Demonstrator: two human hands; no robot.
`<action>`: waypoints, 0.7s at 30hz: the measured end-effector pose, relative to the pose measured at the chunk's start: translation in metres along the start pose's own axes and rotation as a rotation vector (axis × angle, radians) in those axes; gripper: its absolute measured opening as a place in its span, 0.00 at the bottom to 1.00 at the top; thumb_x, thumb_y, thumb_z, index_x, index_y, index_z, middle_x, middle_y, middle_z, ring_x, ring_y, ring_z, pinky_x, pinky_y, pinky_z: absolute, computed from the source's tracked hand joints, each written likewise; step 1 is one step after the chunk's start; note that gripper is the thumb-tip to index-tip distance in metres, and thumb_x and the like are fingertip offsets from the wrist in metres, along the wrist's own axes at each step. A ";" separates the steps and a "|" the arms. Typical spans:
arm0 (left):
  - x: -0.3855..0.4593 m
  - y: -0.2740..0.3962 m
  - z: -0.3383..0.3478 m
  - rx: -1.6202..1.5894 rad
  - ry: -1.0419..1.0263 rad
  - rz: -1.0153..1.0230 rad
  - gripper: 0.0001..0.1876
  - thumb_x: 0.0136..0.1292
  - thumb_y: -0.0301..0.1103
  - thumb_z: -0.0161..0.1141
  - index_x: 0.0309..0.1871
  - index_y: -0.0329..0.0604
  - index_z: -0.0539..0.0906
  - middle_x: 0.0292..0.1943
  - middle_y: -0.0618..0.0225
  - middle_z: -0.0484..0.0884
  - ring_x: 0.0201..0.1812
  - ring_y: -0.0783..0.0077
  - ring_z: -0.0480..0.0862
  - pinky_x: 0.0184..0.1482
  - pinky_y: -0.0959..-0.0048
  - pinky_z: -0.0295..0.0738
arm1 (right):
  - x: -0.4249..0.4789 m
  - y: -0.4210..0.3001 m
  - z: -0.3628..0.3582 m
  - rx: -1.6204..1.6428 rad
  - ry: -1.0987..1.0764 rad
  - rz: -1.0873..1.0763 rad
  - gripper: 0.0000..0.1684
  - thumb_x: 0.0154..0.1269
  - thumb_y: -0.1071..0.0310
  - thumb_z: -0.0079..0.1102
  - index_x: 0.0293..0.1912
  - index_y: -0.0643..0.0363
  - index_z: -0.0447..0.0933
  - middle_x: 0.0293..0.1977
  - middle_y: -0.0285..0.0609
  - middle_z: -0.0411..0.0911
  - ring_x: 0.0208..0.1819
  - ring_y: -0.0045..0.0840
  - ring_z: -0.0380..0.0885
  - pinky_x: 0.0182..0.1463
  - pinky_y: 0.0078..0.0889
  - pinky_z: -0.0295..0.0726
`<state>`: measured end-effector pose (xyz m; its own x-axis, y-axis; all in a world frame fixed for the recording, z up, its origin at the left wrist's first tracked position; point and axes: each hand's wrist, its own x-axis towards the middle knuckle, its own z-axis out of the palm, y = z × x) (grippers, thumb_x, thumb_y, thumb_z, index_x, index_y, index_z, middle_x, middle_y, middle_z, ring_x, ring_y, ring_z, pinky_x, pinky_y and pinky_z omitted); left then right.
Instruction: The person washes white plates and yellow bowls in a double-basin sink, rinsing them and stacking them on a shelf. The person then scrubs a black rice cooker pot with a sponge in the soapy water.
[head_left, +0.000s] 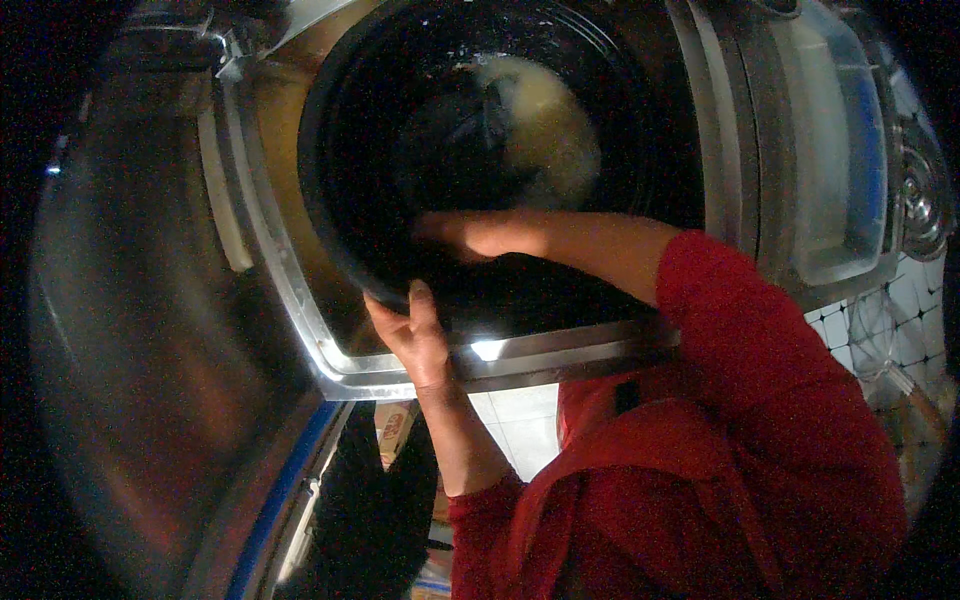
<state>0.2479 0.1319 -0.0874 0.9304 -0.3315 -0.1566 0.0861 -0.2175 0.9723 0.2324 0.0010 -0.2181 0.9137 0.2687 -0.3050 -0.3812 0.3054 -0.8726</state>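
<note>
A large, dark round vessel (341, 251), like a deep pot or basin, rests tilted within a metal-rimmed sink (281, 281). My left hand (416, 334) grips its near-left rim, thumb on the inner side and fingers outside. My right hand (487, 234) reaches into the vessel from the right. Its fingertips fade into shadow, so whether they hold anything is hidden. Deeper inside, a pale yellowish patch (555, 127) shows on the bottom; I cannot tell whether it is liquid, residue or reflected light. Small bright glints lie along the far inner wall.
To the right stands a translucent plastic container (836, 172) with a blue part, beside a shiny metal item (919, 199). A brushed metal surface (150, 300) spans the left. Below are a cardboard box (396, 429) and floor tiles (521, 424). A metal fitting (232, 56) sits upper left.
</note>
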 end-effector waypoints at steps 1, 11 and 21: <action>0.001 0.000 -0.001 -0.004 -0.013 -0.002 0.27 0.56 0.27 0.56 0.60 0.36 0.63 0.50 0.62 0.74 0.47 0.68 0.73 0.53 0.71 0.67 | -0.002 0.006 -0.002 -0.172 -0.018 -0.111 0.21 0.62 0.64 0.47 0.55 0.54 0.67 0.47 0.43 0.72 0.42 0.31 0.68 0.47 0.33 0.69; 0.001 0.003 0.000 -0.070 -0.028 0.005 0.26 0.57 0.24 0.55 0.60 0.38 0.63 0.51 0.62 0.73 0.49 0.67 0.73 0.54 0.69 0.67 | -0.015 -0.024 -0.010 -0.161 -0.007 0.101 0.29 0.51 0.79 0.51 0.56 0.57 0.66 0.50 0.46 0.72 0.51 0.35 0.69 0.54 0.37 0.67; 0.005 -0.006 -0.004 -0.034 -0.044 -0.001 0.26 0.56 0.23 0.55 0.60 0.39 0.63 0.51 0.62 0.74 0.48 0.67 0.74 0.54 0.69 0.67 | 0.019 -0.001 -0.001 -0.094 0.086 -0.142 0.17 0.49 0.77 0.53 0.42 0.62 0.73 0.39 0.50 0.76 0.38 0.35 0.73 0.41 0.33 0.72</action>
<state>0.2533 0.1354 -0.0932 0.9139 -0.3710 -0.1645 0.1001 -0.1868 0.9773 0.2507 0.0046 -0.2233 0.9675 0.1491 -0.2042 -0.2363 0.2466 -0.9399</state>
